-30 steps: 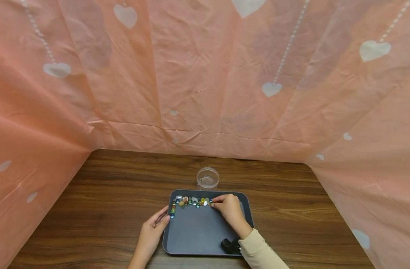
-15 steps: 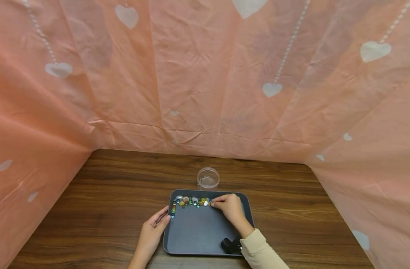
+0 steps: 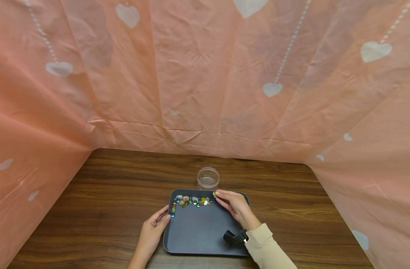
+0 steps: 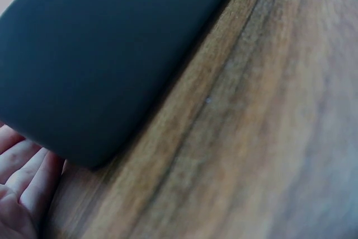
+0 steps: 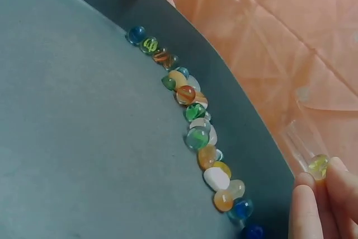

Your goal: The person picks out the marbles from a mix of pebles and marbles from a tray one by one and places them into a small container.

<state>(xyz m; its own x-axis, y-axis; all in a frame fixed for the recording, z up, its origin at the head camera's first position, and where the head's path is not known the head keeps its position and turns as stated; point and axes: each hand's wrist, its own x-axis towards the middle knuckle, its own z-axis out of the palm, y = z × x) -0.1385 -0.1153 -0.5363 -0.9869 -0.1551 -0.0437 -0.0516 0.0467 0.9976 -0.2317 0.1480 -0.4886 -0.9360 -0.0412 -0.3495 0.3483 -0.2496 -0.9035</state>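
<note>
A yellow marble (image 5: pixel 318 165) is pinched between the fingertips (image 5: pixel 305 194) of the right hand (image 3: pixel 236 206), which is raised over the tray's (image 3: pixel 198 235) far edge, just before the jar (image 3: pixel 208 178). The left hand (image 3: pixel 153 228) is laid against the tray's left rim, fingers relaxed and straight. Marbles (image 3: pixel 191 201) are lined along the far edge.

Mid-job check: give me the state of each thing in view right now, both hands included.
Right hand: raised over the tray's far edge, pinching a yellow marble.
Left hand: fingers resting against the tray's left edge, holding nothing.
Tray: flat on the table.
Marbles: lying in a row along the tray's far rim, some down the left side.
Clear jar: upright, open, beyond the tray.
</note>
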